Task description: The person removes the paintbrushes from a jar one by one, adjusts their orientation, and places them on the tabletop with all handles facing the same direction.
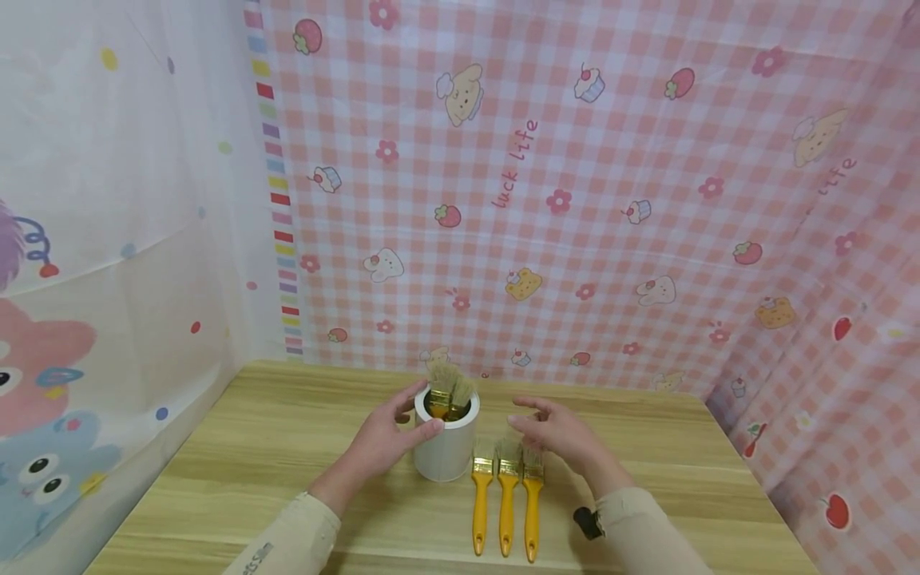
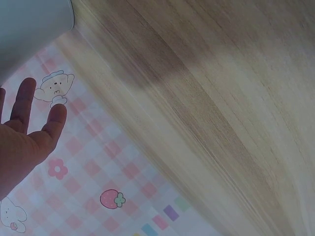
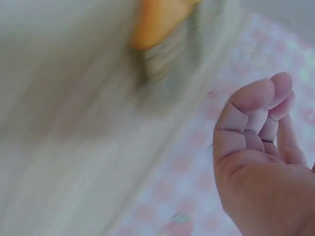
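A white cylindrical can [image 1: 445,457] stands upright on the wooden table, two paintbrushes [image 1: 449,391] inside it with pale bristles up. My left hand [image 1: 386,427] holds the can near its rim, thumb across the front and forefinger at the back left. In the left wrist view, other fingers of that hand [image 2: 29,132] extend free below the can [image 2: 32,32]. Three yellow-handled paintbrushes [image 1: 506,503] lie side by side right of the can, bristles away from me. Over their bristle ends hovers my right hand [image 1: 564,435], empty, its fingers loosely bent.
Near my right sleeve lies a small black object [image 1: 588,523]. The wooden table [image 1: 287,431] meets a pink checked cloth [image 1: 517,263] at the back and right. A white printed cloth [image 1: 144,279] hangs along the left side.
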A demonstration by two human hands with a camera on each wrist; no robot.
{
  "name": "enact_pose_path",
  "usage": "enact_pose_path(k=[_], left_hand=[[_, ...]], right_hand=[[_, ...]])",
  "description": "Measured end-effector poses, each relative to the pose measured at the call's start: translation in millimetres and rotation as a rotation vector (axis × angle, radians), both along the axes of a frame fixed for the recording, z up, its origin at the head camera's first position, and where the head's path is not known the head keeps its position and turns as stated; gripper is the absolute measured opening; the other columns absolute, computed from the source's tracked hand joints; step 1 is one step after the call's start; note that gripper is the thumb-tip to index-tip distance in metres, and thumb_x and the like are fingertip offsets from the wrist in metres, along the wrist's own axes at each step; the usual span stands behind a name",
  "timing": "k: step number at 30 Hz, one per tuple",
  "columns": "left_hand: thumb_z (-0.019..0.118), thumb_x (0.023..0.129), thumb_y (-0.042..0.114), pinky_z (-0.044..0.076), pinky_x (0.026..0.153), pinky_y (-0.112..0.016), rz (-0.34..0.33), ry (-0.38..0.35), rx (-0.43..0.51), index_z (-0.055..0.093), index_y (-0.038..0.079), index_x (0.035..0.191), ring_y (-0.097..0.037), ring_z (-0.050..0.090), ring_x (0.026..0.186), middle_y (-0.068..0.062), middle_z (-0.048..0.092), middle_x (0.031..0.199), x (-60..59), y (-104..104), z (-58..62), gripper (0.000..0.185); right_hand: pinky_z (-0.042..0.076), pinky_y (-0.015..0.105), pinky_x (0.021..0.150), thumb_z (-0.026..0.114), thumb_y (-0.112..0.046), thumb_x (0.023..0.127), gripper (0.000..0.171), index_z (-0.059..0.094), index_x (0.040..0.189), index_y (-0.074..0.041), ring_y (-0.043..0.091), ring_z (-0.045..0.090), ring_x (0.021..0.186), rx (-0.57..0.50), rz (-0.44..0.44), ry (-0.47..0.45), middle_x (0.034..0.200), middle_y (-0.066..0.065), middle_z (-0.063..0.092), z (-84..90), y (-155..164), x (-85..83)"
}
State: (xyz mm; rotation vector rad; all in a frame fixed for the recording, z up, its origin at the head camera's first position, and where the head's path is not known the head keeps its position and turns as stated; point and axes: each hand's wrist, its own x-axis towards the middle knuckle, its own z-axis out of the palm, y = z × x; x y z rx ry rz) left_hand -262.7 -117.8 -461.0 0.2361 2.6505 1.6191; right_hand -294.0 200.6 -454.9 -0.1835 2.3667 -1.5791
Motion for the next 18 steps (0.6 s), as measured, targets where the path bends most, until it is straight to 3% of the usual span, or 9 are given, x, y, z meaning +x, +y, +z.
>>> enact_pose_path(k=[3, 5, 9, 18], left_hand=[[0.079, 0.096, 0.050, 0.050, 0.110, -0.067, -0.002, 0.004, -0.002, 0.044, 0.036, 0.164, -0.046, 0.059, 0.138, -0.016, 0.058, 0.158, -0.2, 0.3, 0.4, 0.077], [0.079, 0.096, 0.049, 0.051, 0.110, -0.067, -0.005, 0.007, -0.003, 0.044, 0.035, 0.164, -0.047, 0.059, 0.137, -0.017, 0.058, 0.157, 0.1, 0.4, 0.9, 0.077], [0.078, 0.097, 0.048, 0.051, 0.109, -0.068, -0.010, 0.007, -0.003, 0.043, 0.033, 0.164, -0.049, 0.058, 0.137, -0.018, 0.058, 0.157, 0.8, 0.5, 0.8, 0.077], [0.078, 0.097, 0.048, 0.051, 0.108, -0.067, -0.007, 0.010, 0.000, 0.043, 0.033, 0.164, -0.047, 0.058, 0.137, -0.018, 0.059, 0.156, 1.0, 0.9, 0.9, 0.077]], right_hand=[[0.060, 0.049, 0.098, 0.073, -0.040, 0.103, 0.063, 0.054, 0.157, -0.015, 0.034, 0.068, 0.112, -0.048, 0.020, -0.002, 0.130, 0.022, 0.066, 10.0, -18.8, -2.3], [0.058, 0.050, 0.102, 0.073, -0.040, 0.103, 0.060, 0.056, 0.157, -0.017, 0.037, 0.065, 0.118, -0.085, 0.032, -0.008, 0.134, 0.020, 0.065, 15.4, -30.9, -3.1], [0.059, 0.048, 0.100, 0.075, -0.040, 0.101, 0.058, 0.059, 0.154, -0.021, 0.036, 0.064, 0.119, -0.121, 0.039, -0.007, 0.134, 0.015, 0.067, 22.7, -49.9, -3.4], [0.059, 0.045, 0.096, 0.079, -0.035, 0.099, 0.054, 0.065, 0.146, -0.013, 0.029, 0.065, 0.114, -0.129, -0.010, 0.033, 0.131, 0.012, 0.068, 27.3, -69.3, 3.2]])
